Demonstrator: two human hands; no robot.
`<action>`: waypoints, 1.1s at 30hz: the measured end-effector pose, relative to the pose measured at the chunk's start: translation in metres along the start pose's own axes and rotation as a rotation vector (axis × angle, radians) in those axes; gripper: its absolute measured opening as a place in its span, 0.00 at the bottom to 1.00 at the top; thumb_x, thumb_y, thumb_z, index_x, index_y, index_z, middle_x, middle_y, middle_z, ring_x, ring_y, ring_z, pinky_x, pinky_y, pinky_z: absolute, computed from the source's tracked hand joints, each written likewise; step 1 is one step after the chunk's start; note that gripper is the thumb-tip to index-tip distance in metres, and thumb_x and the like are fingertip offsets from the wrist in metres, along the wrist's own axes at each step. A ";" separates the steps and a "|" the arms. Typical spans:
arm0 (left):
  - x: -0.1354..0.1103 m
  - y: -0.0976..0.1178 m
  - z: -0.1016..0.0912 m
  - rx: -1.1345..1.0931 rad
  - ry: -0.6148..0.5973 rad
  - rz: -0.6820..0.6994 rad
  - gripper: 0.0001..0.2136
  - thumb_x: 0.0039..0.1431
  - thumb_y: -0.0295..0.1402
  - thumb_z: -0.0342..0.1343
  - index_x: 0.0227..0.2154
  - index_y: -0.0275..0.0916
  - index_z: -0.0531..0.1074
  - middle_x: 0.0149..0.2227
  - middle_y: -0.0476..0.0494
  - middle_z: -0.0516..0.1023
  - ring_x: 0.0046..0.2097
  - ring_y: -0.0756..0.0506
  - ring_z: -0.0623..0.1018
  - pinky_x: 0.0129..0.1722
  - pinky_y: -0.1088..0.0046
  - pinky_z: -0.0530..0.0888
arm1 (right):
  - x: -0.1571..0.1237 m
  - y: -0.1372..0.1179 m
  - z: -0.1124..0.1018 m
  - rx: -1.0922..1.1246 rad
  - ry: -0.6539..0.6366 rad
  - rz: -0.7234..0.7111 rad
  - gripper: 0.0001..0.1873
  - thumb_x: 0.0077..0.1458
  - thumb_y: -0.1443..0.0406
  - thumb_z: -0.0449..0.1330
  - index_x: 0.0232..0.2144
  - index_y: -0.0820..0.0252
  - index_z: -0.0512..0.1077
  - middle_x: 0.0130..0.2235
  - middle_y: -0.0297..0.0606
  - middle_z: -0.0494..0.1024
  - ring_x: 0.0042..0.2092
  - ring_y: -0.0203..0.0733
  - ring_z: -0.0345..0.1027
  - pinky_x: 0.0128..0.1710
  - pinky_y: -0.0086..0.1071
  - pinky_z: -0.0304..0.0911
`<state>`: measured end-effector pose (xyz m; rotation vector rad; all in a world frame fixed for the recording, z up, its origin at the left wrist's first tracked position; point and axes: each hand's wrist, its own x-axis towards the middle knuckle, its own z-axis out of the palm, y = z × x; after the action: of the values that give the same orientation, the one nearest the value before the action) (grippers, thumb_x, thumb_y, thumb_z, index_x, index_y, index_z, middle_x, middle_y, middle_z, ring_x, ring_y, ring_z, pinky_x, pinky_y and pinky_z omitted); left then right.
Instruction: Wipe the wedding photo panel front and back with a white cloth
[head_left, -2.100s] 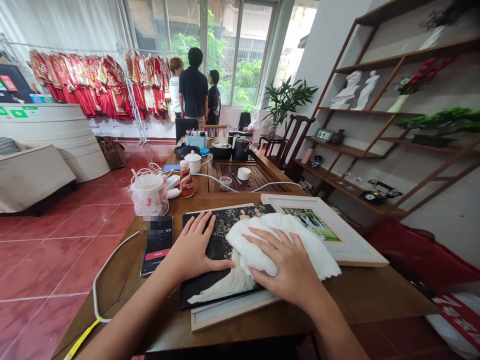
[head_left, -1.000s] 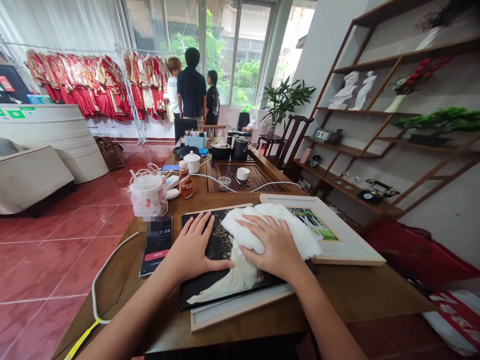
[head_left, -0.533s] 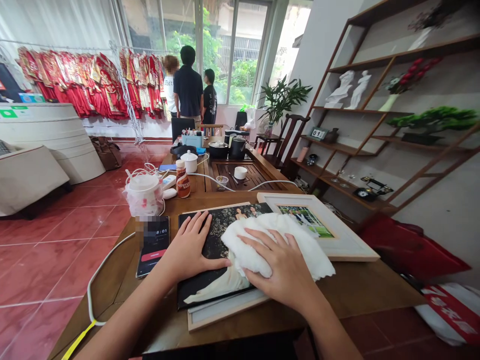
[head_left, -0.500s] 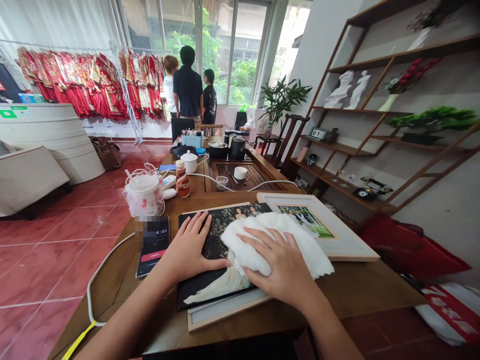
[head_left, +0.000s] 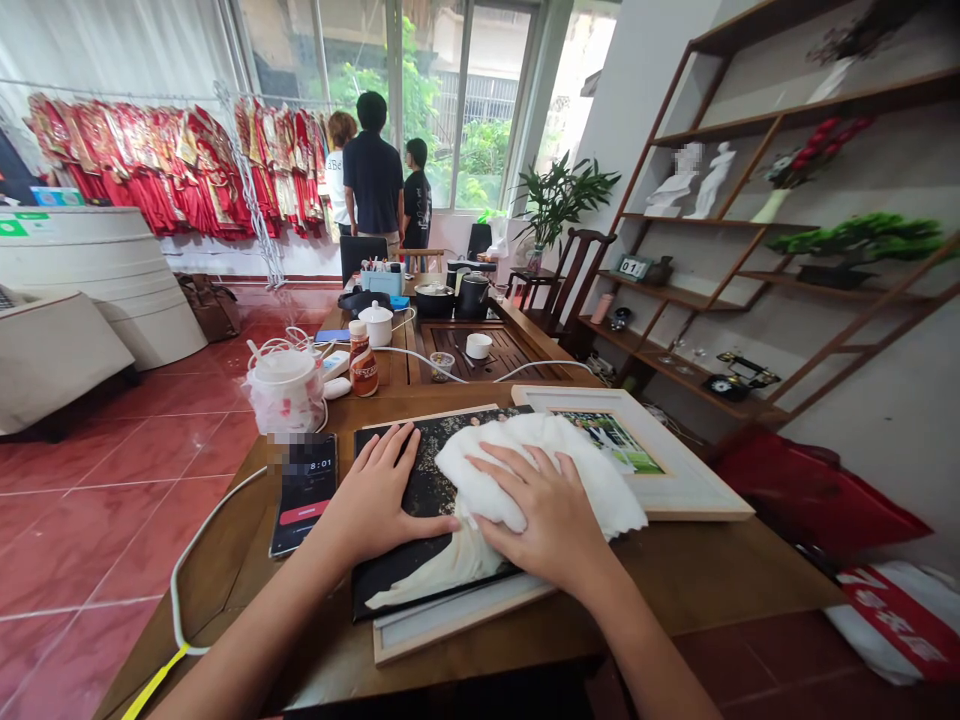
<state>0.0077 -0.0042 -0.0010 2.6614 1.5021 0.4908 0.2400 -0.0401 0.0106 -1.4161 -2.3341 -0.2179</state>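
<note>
My left hand (head_left: pixel 382 490) lies with spread fingers on the left part of a dark wedding photo panel (head_left: pixel 420 570). My right hand (head_left: pixel 536 505) presses a bunched white cloth (head_left: pixel 592 470) onto the panel's right side, its fingers bent over the cloth. Much of the picture is hidden under the cloth and hands. Beneath the panel, the pale wooden edge of a picture frame (head_left: pixel 450 635) sticks out toward me. A second white frame with a couple's photo (head_left: pixel 720 495) lies at the right, partly covered by the cloth.
A phone (head_left: pixel 304 500) lies left of the panel, beside a white cable (head_left: pixel 176 590). Behind it stand a plastic-wrapped tub (head_left: pixel 285 385), a brown bottle (head_left: pixel 364 365), a lidded white cup (head_left: pixel 376 325) and a tea tray (head_left: pixel 517 350). Several people stand near the window.
My right hand and the white cloth have slid slightly left across the panel, covering more of the couple's picture. My left hand stays in place.
</note>
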 end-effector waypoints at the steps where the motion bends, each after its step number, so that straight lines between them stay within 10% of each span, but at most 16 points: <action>1: 0.000 0.000 0.000 0.003 -0.007 -0.004 0.52 0.47 0.68 0.46 0.65 0.30 0.51 0.67 0.30 0.52 0.67 0.33 0.51 0.64 0.53 0.52 | -0.005 -0.002 -0.001 0.000 -0.005 -0.003 0.28 0.54 0.53 0.56 0.58 0.43 0.63 0.60 0.32 0.66 0.57 0.56 0.56 0.51 0.50 0.49; 17: 0.000 -0.003 0.002 0.003 -0.006 0.022 0.51 0.48 0.66 0.48 0.65 0.32 0.50 0.67 0.32 0.51 0.67 0.33 0.50 0.64 0.52 0.52 | 0.025 0.008 0.004 0.029 0.001 0.009 0.26 0.54 0.53 0.57 0.55 0.45 0.66 0.58 0.33 0.68 0.54 0.54 0.60 0.50 0.49 0.51; 33: 0.000 -0.006 0.002 0.004 0.016 0.035 0.47 0.52 0.62 0.49 0.65 0.34 0.49 0.67 0.34 0.50 0.68 0.34 0.48 0.64 0.52 0.51 | -0.014 -0.004 -0.008 -0.033 -0.026 -0.043 0.30 0.52 0.55 0.58 0.58 0.41 0.62 0.60 0.31 0.66 0.55 0.56 0.58 0.48 0.50 0.51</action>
<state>0.0034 -0.0009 -0.0044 2.6981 1.4643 0.5124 0.2447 -0.0561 0.0124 -1.3937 -2.3942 -0.2527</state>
